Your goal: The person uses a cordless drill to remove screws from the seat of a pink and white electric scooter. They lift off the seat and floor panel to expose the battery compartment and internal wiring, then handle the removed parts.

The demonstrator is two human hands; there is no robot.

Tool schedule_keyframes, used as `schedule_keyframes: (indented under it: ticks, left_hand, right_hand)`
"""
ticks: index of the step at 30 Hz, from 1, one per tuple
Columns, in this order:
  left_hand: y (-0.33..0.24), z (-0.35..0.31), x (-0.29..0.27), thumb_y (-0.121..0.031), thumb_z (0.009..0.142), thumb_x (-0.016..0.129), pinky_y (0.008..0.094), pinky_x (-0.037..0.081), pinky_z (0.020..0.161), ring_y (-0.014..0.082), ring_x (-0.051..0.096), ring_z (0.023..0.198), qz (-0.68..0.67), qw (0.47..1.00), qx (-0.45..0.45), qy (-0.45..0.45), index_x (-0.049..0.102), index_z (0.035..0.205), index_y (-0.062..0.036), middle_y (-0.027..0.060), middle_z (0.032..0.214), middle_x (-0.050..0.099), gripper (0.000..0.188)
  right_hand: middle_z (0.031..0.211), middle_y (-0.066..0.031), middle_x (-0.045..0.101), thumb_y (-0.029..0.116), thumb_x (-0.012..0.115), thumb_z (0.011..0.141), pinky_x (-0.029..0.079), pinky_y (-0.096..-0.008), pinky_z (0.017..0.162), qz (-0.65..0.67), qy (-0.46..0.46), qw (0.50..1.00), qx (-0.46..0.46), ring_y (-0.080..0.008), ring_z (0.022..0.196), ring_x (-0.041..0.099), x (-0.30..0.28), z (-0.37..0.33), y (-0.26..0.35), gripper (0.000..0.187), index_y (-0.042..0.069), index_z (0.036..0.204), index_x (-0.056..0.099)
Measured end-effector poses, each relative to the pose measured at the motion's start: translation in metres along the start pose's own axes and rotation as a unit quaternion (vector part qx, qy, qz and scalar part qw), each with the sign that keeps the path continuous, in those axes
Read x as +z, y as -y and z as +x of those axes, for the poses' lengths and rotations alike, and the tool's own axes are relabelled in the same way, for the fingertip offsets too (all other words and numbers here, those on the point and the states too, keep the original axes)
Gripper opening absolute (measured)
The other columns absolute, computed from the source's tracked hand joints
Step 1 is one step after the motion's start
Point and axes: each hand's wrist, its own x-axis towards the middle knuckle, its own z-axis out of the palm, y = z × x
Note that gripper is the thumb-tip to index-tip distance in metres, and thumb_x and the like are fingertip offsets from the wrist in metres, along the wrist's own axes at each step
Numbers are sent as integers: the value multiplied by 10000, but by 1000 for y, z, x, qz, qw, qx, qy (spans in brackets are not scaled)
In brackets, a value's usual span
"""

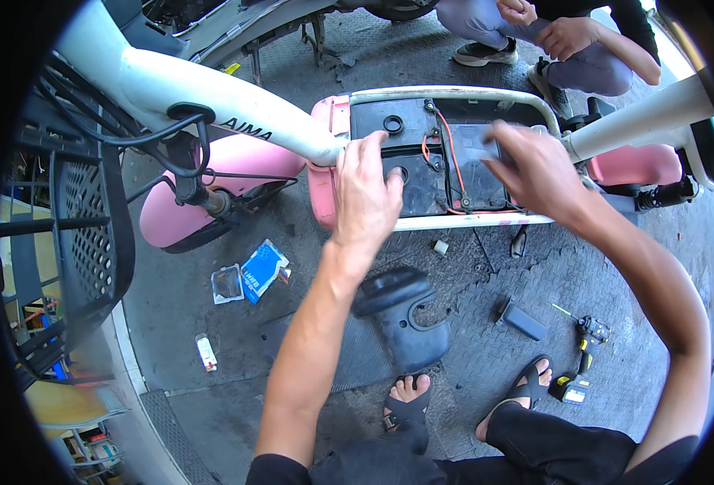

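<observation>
My left hand (365, 190) rests over the front end of the battery compartment of a pink and white electric scooter. Its fingers are stretched forward and its thumb stands apart beside a round black ring (393, 124) and a second ring partly hidden. Several black batteries (422, 178) sit in the compartment, joined by red wires (452, 153). Over the right-hand battery (472, 149) hovers my right hand (531, 166), smeared by motion with fingers curled. Whether it holds anything is hard to make out.
A co-worker (563, 48) crouches at the far right. On the floor lie a black plastic cover (409, 323), a cordless drill (587, 347), a dark rectangular box (523, 320), a blue packet (265, 269) and a small white box (206, 353). A black basket (90, 218) stands at left.
</observation>
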Motion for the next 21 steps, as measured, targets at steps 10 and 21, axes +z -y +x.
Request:
schedule_keyframes:
  ticks: [10, 21]
  left_hand:
    - [26, 7, -8, -100, 901, 875, 418, 620, 811, 326, 743, 917, -31, 980, 99, 171, 712, 1304, 59, 173, 1127, 700, 462]
    - [30, 14, -1, -175, 958, 769, 464, 636, 820, 373, 741, 989, 145, 939, 240, 198, 623, 1268, 95, 213, 1083, 648, 436]
  right_hand:
    - [840, -245, 727, 145, 764, 972, 577, -549, 720, 82, 156, 922, 346, -464, 797, 731, 33, -304, 62, 157, 0, 989, 706]
    - [907, -225, 760, 196, 755, 951, 584, -577, 842, 4, 314, 884, 346, -465, 802, 732, 95, -402, 117, 193, 23, 921, 676]
